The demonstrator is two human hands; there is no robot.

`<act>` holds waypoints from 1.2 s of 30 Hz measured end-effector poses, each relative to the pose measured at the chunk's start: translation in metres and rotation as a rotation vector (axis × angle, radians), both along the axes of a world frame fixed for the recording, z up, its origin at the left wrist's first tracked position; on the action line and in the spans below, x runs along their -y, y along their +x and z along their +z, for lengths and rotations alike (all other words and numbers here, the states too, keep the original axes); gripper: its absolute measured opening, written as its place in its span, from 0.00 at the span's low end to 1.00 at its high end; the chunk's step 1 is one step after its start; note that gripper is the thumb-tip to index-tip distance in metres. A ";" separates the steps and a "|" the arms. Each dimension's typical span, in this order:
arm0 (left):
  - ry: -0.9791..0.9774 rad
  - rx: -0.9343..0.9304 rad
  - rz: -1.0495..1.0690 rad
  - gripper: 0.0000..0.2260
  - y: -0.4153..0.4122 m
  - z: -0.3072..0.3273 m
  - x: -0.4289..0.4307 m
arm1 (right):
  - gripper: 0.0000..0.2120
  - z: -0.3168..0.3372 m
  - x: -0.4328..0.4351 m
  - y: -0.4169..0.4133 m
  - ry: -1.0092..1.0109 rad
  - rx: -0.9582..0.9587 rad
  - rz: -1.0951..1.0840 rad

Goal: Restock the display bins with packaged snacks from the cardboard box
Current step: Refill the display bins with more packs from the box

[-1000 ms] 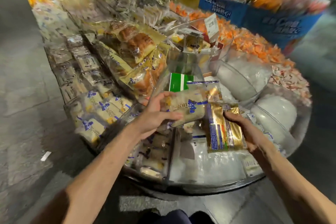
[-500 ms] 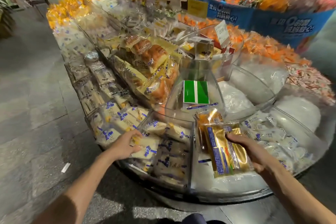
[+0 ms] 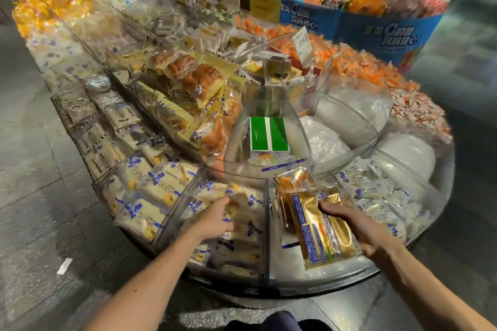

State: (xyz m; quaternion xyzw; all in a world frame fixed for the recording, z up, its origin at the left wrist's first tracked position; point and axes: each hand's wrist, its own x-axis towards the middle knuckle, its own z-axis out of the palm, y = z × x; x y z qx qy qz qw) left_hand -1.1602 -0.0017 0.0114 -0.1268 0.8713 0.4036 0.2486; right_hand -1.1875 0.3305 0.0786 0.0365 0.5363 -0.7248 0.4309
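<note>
1. L hand [image 3: 215, 219] is in the front-left clear bin [image 3: 174, 219], fingertips on a white-blue snack pack [image 3: 242, 200] atop the pile. Gripping or just touching: can't tell.
2. R hand [image 3: 349, 220] grips gold snack packs [image 3: 320, 231], thumb on top, low over the adjacent bin [image 3: 285, 266] to the right.
3. Green box [image 3: 269, 134] sits in the bin behind, apart from both hands.

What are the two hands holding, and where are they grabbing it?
The right hand grips the gold snack packets along their right side. The left hand rests on white-and-blue packets in the bin; a grip there cannot be told.
</note>
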 end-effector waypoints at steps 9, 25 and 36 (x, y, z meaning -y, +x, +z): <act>-0.313 -0.003 -0.329 0.26 0.015 -0.003 -0.011 | 0.39 0.011 0.017 0.016 -0.052 0.058 -0.011; 0.194 -0.102 0.203 0.21 0.027 0.030 -0.019 | 0.36 -0.014 0.053 0.008 -0.045 0.048 0.046; 0.700 -0.094 0.393 0.14 0.022 0.077 -0.027 | 0.31 -0.015 0.067 0.004 0.048 -0.012 0.130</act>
